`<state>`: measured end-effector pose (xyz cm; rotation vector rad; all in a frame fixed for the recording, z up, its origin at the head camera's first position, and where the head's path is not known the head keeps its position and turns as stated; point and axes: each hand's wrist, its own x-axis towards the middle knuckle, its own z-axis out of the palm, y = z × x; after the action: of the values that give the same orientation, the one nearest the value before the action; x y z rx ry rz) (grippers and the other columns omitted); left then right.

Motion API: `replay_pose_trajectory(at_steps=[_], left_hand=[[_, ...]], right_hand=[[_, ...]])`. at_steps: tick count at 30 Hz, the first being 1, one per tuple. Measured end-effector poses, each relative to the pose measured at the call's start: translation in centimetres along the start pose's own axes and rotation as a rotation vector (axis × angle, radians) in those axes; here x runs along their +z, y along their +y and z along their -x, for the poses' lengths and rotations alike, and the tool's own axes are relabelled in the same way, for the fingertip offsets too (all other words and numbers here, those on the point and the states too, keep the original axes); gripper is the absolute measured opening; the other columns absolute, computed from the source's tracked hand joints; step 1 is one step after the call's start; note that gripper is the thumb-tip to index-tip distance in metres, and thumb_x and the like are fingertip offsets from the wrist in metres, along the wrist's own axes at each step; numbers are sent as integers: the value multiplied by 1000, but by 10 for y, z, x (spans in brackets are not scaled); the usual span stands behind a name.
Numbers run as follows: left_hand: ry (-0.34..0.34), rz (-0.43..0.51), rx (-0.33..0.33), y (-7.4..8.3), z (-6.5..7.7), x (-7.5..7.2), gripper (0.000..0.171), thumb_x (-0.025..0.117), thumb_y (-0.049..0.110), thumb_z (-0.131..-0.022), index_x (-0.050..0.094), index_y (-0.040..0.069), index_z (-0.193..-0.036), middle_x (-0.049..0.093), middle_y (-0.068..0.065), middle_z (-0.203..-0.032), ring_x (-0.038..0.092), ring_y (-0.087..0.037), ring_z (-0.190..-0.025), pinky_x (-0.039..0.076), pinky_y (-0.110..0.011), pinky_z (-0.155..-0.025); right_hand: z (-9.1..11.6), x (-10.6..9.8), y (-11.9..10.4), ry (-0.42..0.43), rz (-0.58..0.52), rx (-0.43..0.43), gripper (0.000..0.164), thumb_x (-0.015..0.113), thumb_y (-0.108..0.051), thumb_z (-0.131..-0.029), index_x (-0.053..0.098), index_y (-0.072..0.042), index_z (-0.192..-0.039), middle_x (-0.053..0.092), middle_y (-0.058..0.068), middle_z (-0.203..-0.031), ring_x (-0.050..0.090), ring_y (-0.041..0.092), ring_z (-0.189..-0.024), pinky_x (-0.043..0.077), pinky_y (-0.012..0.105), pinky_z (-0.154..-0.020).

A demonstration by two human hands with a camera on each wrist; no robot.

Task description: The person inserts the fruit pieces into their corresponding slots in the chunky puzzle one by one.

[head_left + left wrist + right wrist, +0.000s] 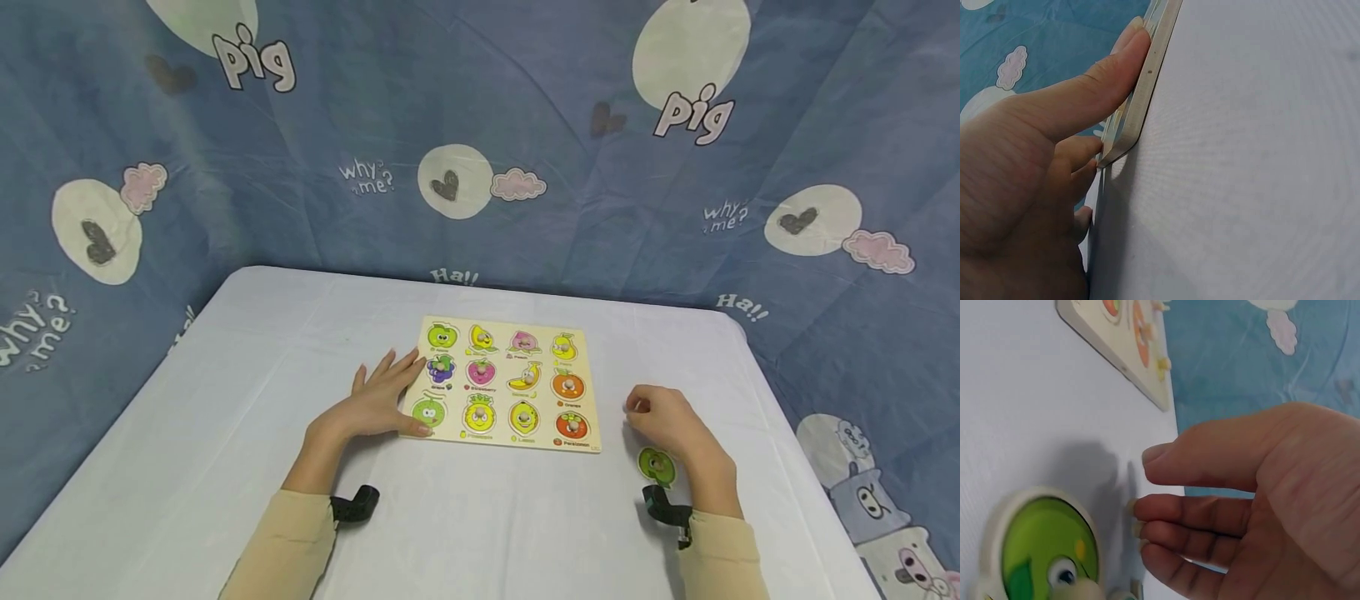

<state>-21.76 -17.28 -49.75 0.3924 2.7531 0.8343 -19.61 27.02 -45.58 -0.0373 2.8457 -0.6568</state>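
Observation:
A pale wooden fruit puzzle board point(501, 390) lies on the white table, with several knobbed fruit pieces in it. At its left side my left hand point(372, 404) rests with fingers spread along the edge and the thumb point(1110, 78) on the near corner. My right hand point(670, 417) hovers right of the board, fingers loosely bent, a gap between thumb and fingertips, holding nothing. Just below it a green fruit-shaped puzzle piece point(657, 467) with a knob lies loose on the table, apart from the hand. This green piece point(1047, 544) shows a cartoon eye in the right wrist view.
The table point(480, 525) has a white cloth. Behind it hangs a blue printed curtain point(480, 100). A black wrist mount point(356, 505) sits on the left sleeve; another black mount point(666, 507) on the right sleeve is close to the green piece.

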Motion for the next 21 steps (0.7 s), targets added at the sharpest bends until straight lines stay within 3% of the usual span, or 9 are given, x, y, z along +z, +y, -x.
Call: replay_pose_trajectory(at_steps=[21], left_hand=[[-13, 7, 14, 0, 2, -3, 127, 87, 60, -57, 26, 13, -158, 13, -6, -169, -3, -42, -155, -10, -73, -115]], right_hand=[[10, -19, 23, -50, 14, 47, 7, 66, -12, -88, 66, -5, -91, 64, 10, -89, 56, 22, -80, 49, 36, -68]])
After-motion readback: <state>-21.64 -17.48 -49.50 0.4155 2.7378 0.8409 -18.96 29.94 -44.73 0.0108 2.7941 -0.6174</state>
